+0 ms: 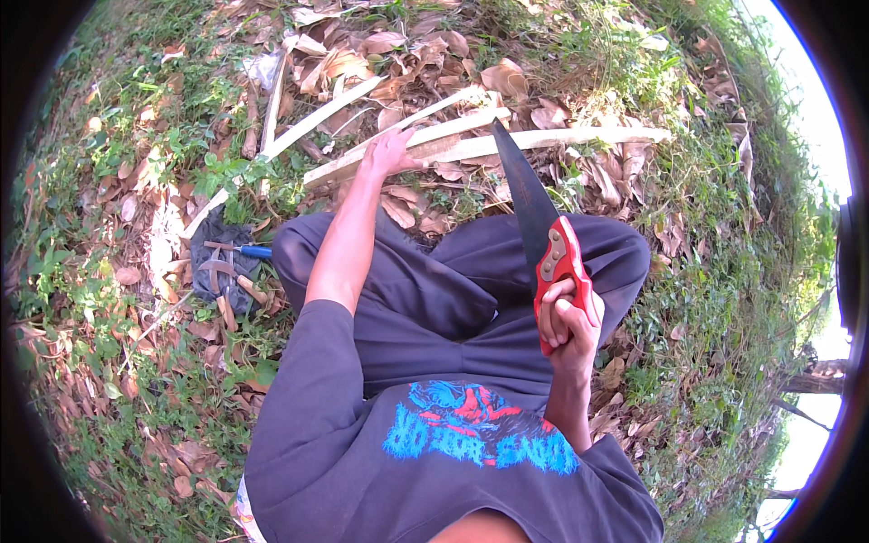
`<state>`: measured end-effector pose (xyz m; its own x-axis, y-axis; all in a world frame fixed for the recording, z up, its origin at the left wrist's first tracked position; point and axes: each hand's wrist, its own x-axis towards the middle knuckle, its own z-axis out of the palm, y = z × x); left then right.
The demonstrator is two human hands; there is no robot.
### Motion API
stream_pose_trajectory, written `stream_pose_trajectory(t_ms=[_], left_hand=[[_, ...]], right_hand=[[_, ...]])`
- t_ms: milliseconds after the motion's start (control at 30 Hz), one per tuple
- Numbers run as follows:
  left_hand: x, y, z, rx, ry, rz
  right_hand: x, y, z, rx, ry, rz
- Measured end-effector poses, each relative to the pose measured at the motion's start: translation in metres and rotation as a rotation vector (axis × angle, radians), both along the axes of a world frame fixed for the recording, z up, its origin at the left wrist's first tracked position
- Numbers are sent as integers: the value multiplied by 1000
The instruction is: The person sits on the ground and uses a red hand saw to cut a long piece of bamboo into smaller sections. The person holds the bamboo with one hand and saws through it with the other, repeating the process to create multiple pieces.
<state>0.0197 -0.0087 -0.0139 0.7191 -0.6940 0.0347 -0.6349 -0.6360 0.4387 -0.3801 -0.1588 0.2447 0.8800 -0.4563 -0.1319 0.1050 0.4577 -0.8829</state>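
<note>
My right hand (pixel 566 321) is wrapped round the red handle of a hand saw (pixel 529 195). Its dark blade points away from me, the tip by the right end of a pale wooden strip (pixel 462 124). Ahead and to the left, my left hand (pixel 389 154) grips this strip from above, its fingers partly hidden in the bundle. A longer wooden strip (pixel 579 137) runs out to the right beneath the blade tip. These strips lie close together on dry leaves, beyond my crossed legs.
More wooden strips (pixel 326 110) lie on the far left. Beside my left knee, a tool with a blue handle (pixel 257 252) rests on a dark plastic bag (pixel 217 271). A crumpled clear plastic piece (pixel 262 69) sits farther off. Grass and dry leaves surround me.
</note>
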Motion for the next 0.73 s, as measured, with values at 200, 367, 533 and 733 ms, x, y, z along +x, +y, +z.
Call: stream_pose_trajectory(t_ms=[200,367,533,733], left_hand=[[52,46,2,-115,358,201],[43,36,6,-188,294,164],[6,18,10,44,151,250],[-11,11,35,170,169,259]], right_hand=[[2,4,1,26,7,39],[6,8,-4,7,27,62],[5,13,-5,3,56,84],[3,16,-8,-5,56,106]])
